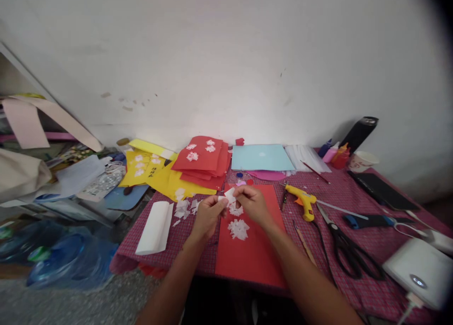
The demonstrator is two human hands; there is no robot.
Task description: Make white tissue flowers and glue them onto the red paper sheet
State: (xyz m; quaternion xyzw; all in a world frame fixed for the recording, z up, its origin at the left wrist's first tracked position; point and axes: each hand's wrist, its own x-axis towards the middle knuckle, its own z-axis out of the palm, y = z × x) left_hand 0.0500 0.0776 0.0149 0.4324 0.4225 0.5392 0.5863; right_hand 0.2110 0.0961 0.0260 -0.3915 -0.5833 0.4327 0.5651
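Between my two hands is a small piece of white paper (230, 193), pinched at either side. My left hand (208, 214) grips it with thumb and forefinger. On its other edge, my right hand (253, 203) closes its fingertips. Both hands hover over the upper part of a red paper sheet (255, 261) on the table. Ruffled white paper flowers lie on that sheet; the nearer flower (239, 229) is fully visible, and another (236, 210) is partly covered by my hands. Torn white scraps (182, 209) lie left of my left hand.
A white paper roll (155, 228) lies left. Red cards (201, 157) and yellow sheets (170, 179) are stacked behind, beside a light blue sheet (260, 157). To the right are a yellow glue gun (303, 200), black-handled scissors (348, 249), a utility knife (370, 221) and a white power bank (421, 270).
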